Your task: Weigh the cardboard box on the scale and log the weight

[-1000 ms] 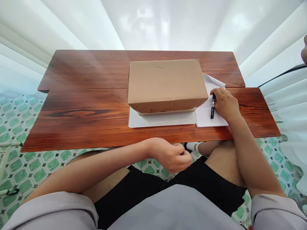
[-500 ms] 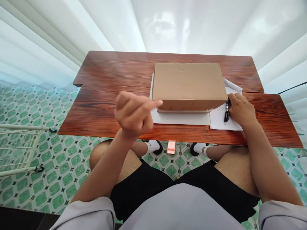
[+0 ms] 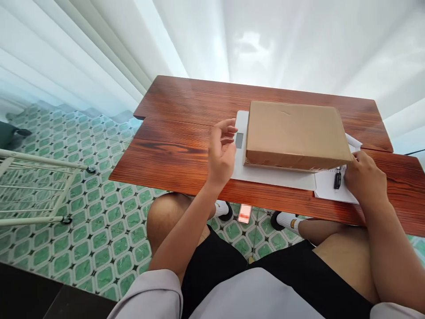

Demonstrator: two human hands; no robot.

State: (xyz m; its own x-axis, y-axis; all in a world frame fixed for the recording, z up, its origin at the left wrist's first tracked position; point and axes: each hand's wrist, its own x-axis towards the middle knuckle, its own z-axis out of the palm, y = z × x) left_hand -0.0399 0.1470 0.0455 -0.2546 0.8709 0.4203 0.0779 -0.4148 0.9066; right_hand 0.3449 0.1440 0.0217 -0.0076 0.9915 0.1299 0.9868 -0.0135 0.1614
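The fingers of the left hand were loosely apart and curled, holding nothing, poised just beside the small grey display window at the left end of the flat white scale, a little left of centre in the frame. The cardboard box sat on that scale, right of centre, covering most of its platform and overhanging its far side; the fingertips looked near the box's left face but I could not tell whether they touched it. To do this well, I judged the hand ought to stay off both the box and the platform, since any resting weight would upset what the window showed, and the wrist ought to stay clear of the window itself. The left forearm rose from the lower middle of the frame, wrist slightly bent back, palm turned toward the box. Over at the right edge, the right hand lay palm down on a white sheet of paper just beside the scale's near right corner, its fingers closed around a black pen whose lower end stuck out toward the scale; it seemed ready for writing, and steady enough. The reddish wooden worktop carried all of it, with green patterned floor tiles at the lower left and a white wire rack at the far left edge.
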